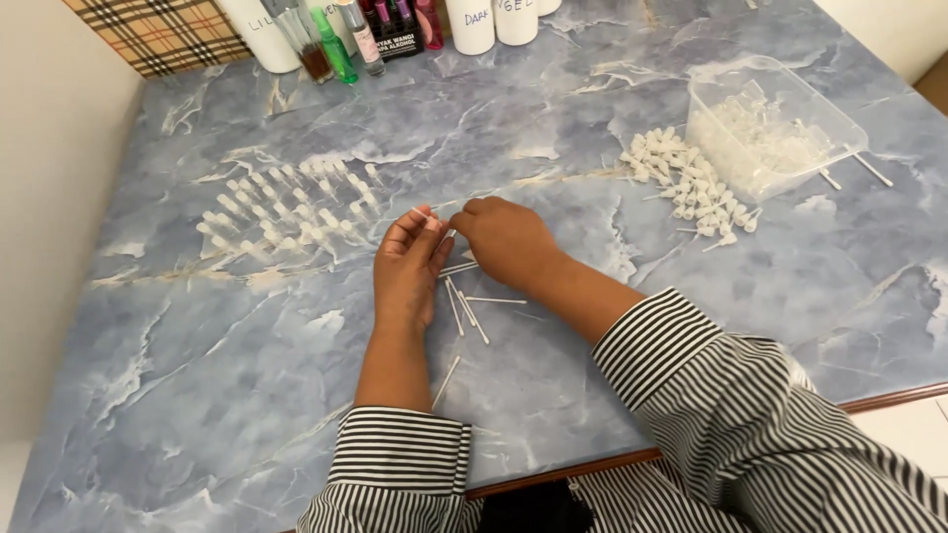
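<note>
Leftmost on the blue-grey marbled counter (247, 395) stands an array of small clear vials (286, 212), arranged upright in slanted rows. Each vial is transparent and pale against the marble pattern.

Just right of the array, the left hand (410, 266) is raised palm-inward, its fingers curled and pinching a small white sprayer piece (427, 213) at the fingertips. The right hand (506, 237) meets it from the other side, fingers closed on the same piece, so both hands grip it together above the counter. Both forearms emerge from black-and-white striped sleeves (711, 395).

Below and between the hands lie several thin white dip tubes (469, 306), loose and crossing at different angles; one more lies apart near the left wrist.

Further right, a heap of white sprayer heads (686, 183) rests on the counter, touching a clear rectangular plastic tub (780, 104) filled with similar pieces.

Along the far edge stand white cylindrical containers (474, 25) with handwritten labels, a green bottle (336, 49), a brown-filled bottle (311, 49) and pink bottles (427, 20) beside a dark printed label. A checked tan cloth (163, 35) occupies the far left corner.
</note>
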